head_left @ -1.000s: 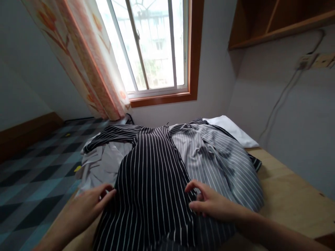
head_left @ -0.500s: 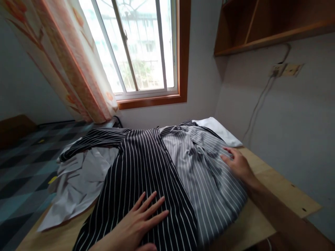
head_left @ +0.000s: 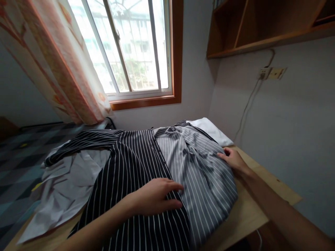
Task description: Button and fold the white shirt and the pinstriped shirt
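Where spread open over the wooden table (head_left: pixel 272 178) in the head view, expect a light, soft striped shirt (head_left: pixel 142 157), best held by its outer edges. Note left hand (head_left: pixel 158 197) over its front with thumb and fingers parted; right hand (head_left: pixel 235 160) curled narrow at the grey edge, cannot tell whether gripping.

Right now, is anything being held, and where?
Maybe the shirt, by its grey outer edge, in the right hand; I can't be sure. The left hand holds nothing.
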{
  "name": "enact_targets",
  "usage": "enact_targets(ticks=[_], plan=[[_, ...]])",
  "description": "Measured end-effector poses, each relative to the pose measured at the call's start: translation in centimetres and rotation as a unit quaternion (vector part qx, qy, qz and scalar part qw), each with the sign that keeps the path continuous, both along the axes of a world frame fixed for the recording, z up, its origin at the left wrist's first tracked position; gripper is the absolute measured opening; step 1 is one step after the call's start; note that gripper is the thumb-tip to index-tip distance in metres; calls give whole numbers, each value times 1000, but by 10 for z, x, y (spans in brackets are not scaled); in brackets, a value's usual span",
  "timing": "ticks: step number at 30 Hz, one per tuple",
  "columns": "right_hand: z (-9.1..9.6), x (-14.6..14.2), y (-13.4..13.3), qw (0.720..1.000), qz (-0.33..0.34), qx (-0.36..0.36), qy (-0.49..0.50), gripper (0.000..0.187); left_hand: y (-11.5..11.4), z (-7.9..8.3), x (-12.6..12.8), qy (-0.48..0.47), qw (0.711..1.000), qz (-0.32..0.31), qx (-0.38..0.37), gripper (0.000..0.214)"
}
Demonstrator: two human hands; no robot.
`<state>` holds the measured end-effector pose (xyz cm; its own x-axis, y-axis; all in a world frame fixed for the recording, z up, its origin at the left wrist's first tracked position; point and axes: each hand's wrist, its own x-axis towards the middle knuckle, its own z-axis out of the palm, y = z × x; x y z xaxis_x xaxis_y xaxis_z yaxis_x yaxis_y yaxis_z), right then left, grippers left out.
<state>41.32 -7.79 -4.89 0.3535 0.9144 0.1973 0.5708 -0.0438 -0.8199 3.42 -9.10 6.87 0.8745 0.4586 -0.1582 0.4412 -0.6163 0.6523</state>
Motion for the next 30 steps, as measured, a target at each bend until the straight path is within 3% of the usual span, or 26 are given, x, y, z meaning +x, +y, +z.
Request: enact_targets(ticks=[3, 6, 9, 12, 15, 18, 21, 23, 26, 28, 29, 30], plan=[[20, -32, -8, 997, 23, 67, -18, 27, 21, -12, 54, -137, 979, 38, -144, 51], [32, -70, -21, 984, 137, 95, -61, 26, 46, -33, 109, -262, 903, 177, -292, 57], [34, -94, -32, 964, 239, 81, -81, 30, 70, -53, 147, -262, 848, 313, -338, 65], [30, -98, -40, 965, 247, 64, -64, 25, 86, -68, 161, -203, 863, 367, -283, 54], [24, -94, -43, 972, 222, 69, -26, 21, 93, -80, 166, -172, 899, 341, -216, 16], [22, -86, -43, 983, 146, 106, 32, 23, 97, -87, 171, -251, 866, 363, -237, 14], [30, -62, -43, 980, -25, 185, 72, 26, 107, -86, 172, -329, 812, 398, -272, 16], [39, -30, -42, 951, -158, 257, 66, 24, 117, -83, 167, -364, 784, 420, -278, 14], [48, 35, -39, 874, -326, 357, 42, 22, 132, -82, 156, -402, 740, 457, -286, 17], [45, 78, -36, 846, -386, 368, 17, 22, 137, -85, 150, -409, 724, 472, -292, 20], [40, 95, -35, 856, -391, 338, 1, 24, 138, -87, 148, -408, 721, 475, -296, 21], [34, 107, -33, 883, -373, 283, -20, 26, 138, -90, 146, -405, 721, 476, -300, 22]])
